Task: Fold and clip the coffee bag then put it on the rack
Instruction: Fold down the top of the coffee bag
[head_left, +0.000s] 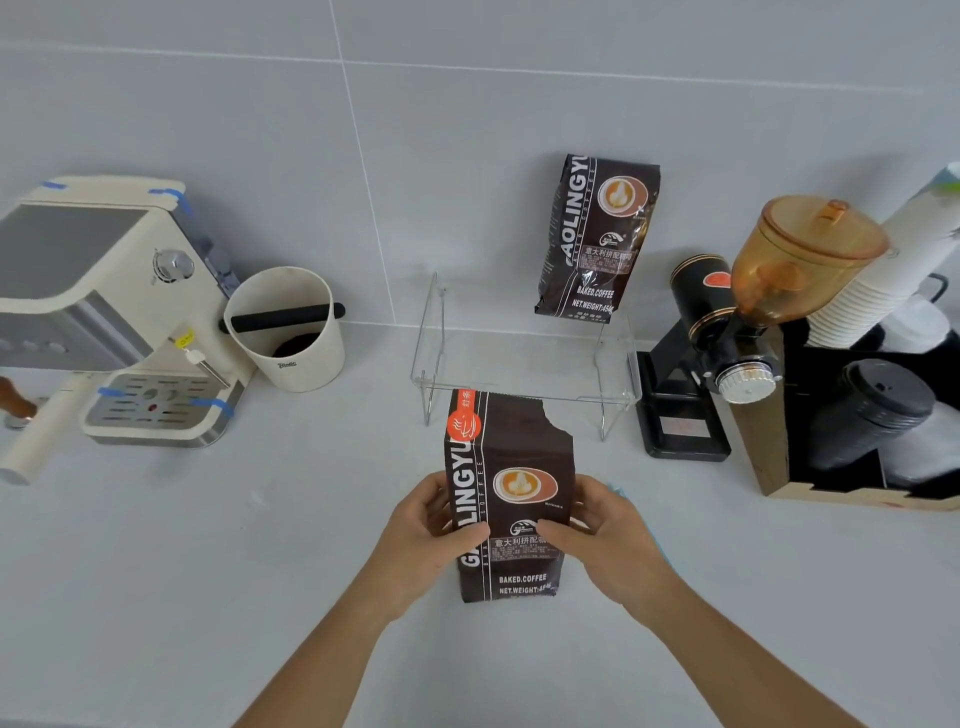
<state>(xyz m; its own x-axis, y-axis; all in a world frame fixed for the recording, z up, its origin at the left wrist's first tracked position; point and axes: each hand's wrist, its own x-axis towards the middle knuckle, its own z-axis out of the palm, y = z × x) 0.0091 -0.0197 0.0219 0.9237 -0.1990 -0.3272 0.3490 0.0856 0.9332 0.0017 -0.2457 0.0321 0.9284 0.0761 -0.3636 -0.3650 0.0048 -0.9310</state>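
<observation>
Glossy foil coffee bag (511, 499), clear plastic rack (524, 358) on wire legs, matt grey counter (208, 561).

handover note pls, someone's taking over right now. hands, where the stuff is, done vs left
Left hand and right hand: both grip the opened coffee bag, upright on the counter in front of the clear rack.
Bag top is torn open, not folded. No clip clearly visible; something blue peeks out behind the right hand.
A second bag already stands on the rack.
Done: nothing. Left: fold, clip, place on rack.
</observation>
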